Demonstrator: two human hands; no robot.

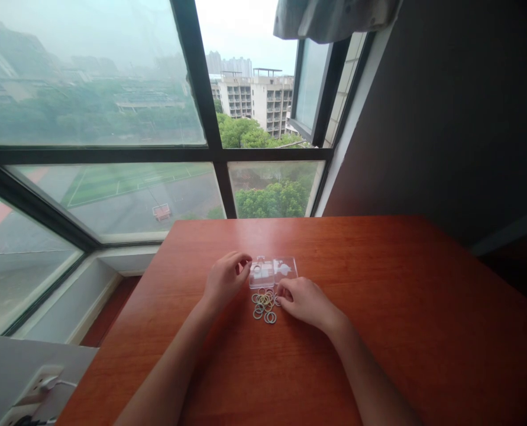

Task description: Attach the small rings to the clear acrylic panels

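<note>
A small clear plastic case [272,270] lies open on the wooden table [378,307]. Just in front of it is a loose pile of several small rings [264,305] in pale colours. My left hand [225,279] rests at the case's left edge, fingers curled and pinched against it. My right hand [305,300] lies to the right of the rings, fingertips bent down onto the pile's right side, just below the case. Whether either hand holds a ring is too small to tell.
The table stands against a large window [157,154] with dark frames; a dark wall [445,118] is on the right. A white power strip with a cable [41,384] sits on the sill at the lower left.
</note>
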